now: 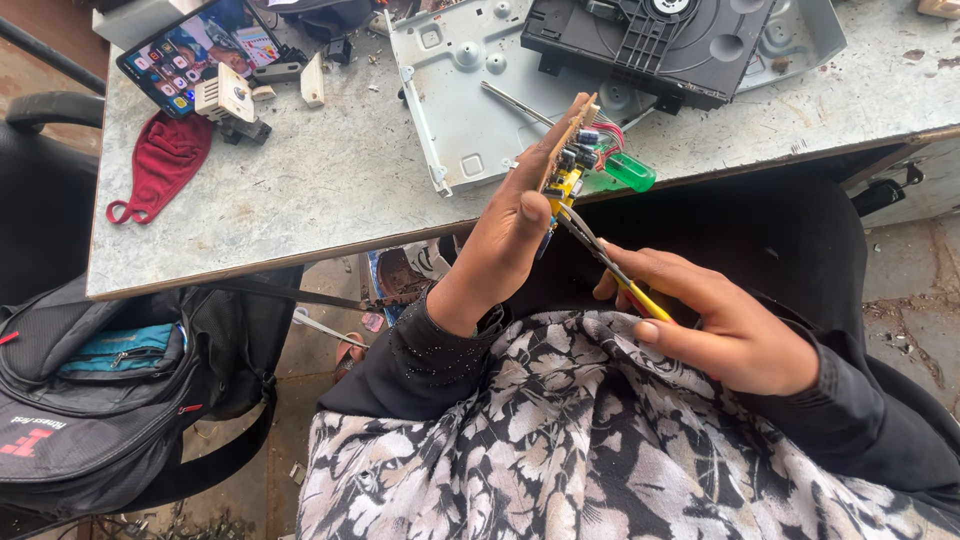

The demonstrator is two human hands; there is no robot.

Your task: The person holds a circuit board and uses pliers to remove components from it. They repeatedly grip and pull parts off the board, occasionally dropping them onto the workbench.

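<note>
Left hand (515,225) gripping circuit board (567,160) edge-on, right hand (715,320) clasping yellow-handled pliers (615,270), tips touching board, above worktable (330,190)

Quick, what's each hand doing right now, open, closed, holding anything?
Left hand: closed on a small circuit board, held edge-up.
Right hand: closed on yellow-handled pliers, tips at the board.

We see one lit screen: a smartphone (197,52) lying tilted at the far left corner of the grey table (300,200), its dark rectangular face showing rows of small coloured icons over a bright picture. On the black backpack (90,420) below the table, we see a small red and white printed logo near the lower left edge.
</note>
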